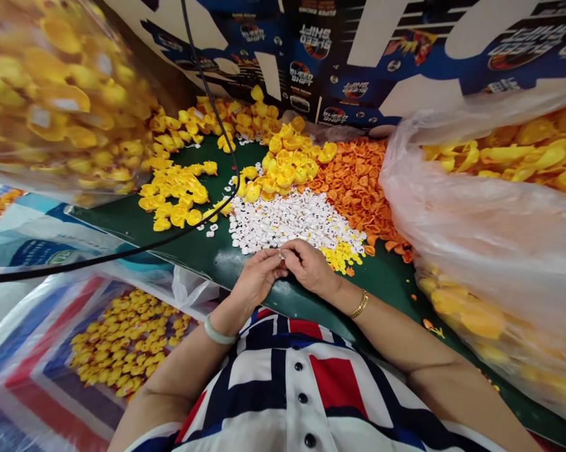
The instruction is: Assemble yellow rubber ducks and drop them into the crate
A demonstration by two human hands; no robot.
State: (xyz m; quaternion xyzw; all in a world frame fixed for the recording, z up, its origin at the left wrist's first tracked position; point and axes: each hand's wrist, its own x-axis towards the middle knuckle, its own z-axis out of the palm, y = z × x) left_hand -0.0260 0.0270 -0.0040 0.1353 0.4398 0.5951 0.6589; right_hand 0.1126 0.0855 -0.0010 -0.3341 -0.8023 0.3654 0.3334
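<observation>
My left hand (257,279) and my right hand (311,269) meet at the table's near edge, fingertips pinched together. Between them is a small white eye piece (282,255), mostly covered by the fingers. Just beyond lies a pile of white eye pieces with dark dots (283,220). Tiny yellow pieces (342,256) are heaped beside my right hand. Orange beak-like pieces (358,182) form a larger pile behind them. Hollow yellow duck-shaped parts (287,160) sit behind the white pile, and more yellow parts (177,194) are spread to the left.
A clear bag of yellow parts (61,107) bulges at the left, another plastic bag (475,220) at the right. A black cable (208,94) hangs across the green table (217,260). Printed boxes (349,63) stand behind. Lower left, a striped bag (42,376) holds small yellow ducks (127,339).
</observation>
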